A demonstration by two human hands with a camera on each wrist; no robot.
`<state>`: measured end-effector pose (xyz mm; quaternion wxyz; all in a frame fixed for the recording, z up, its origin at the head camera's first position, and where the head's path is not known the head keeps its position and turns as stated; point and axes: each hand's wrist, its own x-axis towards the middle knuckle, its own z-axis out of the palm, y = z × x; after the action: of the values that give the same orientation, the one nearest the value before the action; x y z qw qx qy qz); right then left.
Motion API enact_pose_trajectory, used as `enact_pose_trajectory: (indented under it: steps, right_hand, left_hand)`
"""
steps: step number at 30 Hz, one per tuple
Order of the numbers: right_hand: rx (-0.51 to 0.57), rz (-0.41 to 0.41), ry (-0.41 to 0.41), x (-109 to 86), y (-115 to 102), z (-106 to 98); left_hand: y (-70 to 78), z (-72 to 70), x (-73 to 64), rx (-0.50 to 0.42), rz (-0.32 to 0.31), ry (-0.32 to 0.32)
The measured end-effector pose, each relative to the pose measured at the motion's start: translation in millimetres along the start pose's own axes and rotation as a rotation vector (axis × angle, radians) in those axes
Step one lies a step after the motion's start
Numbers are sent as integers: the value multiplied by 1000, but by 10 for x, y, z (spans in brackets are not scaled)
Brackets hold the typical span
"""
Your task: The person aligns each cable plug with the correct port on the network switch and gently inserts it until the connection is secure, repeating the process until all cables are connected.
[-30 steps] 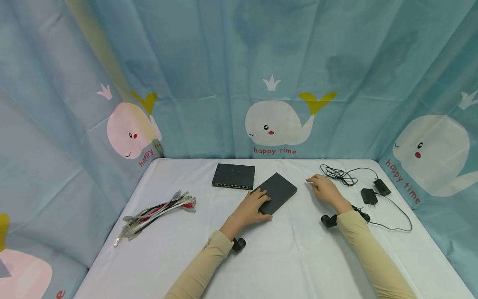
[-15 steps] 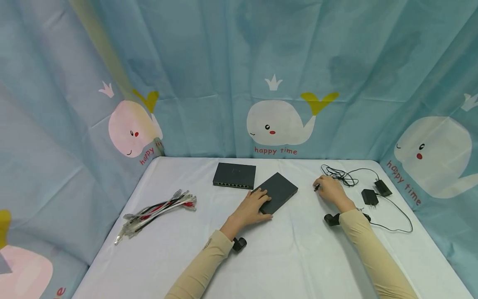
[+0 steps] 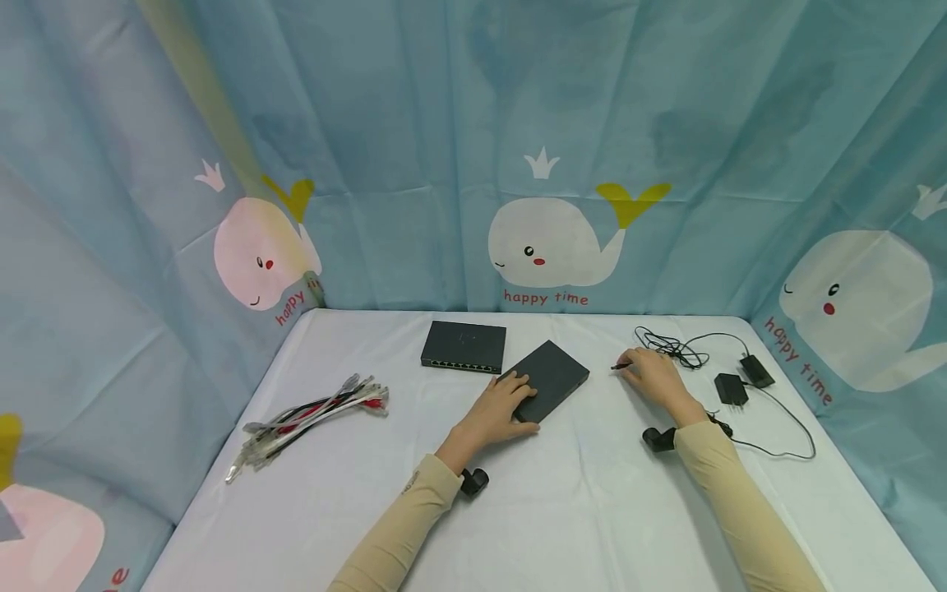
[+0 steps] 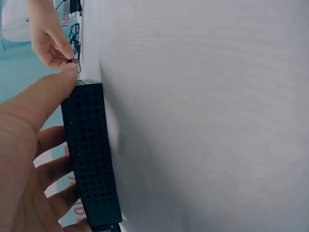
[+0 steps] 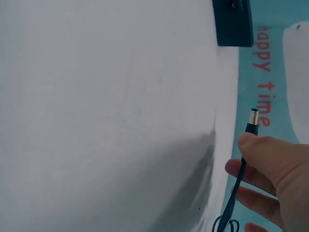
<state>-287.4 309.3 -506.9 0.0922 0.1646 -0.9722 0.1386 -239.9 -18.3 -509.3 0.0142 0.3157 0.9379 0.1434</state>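
Note:
My left hand [image 3: 497, 415] rests on a black network switch [image 3: 551, 380] that lies at an angle mid-table. Its fingers spread over the top and the thumb touches a near corner; in the left wrist view the switch's vented side [image 4: 94, 150] faces the camera. To the right, my right hand [image 3: 657, 381] pinches a black power cable behind its barrel plug [image 5: 254, 117]. The plug's metal tip points toward the switch, apart from it. A second switch [image 3: 463, 347] sits behind, its row of ports facing front.
Loose network cables [image 3: 311, 423] lie in a bundle at the left. On the right are two black power adapters, one with prongs [image 3: 731, 389] and another [image 3: 757, 371] behind it, plus a coiled black cord [image 3: 676, 349]. A whale-print curtain [image 3: 414, 205] surrounds the table.
My right hand has drawn back slightly to the right, and the plug in its fingers has come into sight, turned leftward. The left hand and the switch have stayed put.

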Motion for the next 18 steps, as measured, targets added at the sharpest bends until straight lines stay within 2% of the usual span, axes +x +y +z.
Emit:
enact_pose_trajectory:
  steps: [5, 9, 14, 18]
  right_hand:
    - [63, -29, 54, -36, -53, -11]
    - [128, 15, 45, -68, -100, 1]
    - [212, 79, 37, -129, -198, 25]
    - [205, 70, 60, -161, -279, 66]
  left_hand:
    - [34, -65, 26, 6, -17, -21]
    - [63, -103, 56, 24, -25, -42]
    - [96, -116, 85, -2, -42, -60]
    - [111, -102, 115, 1, -47, -63]
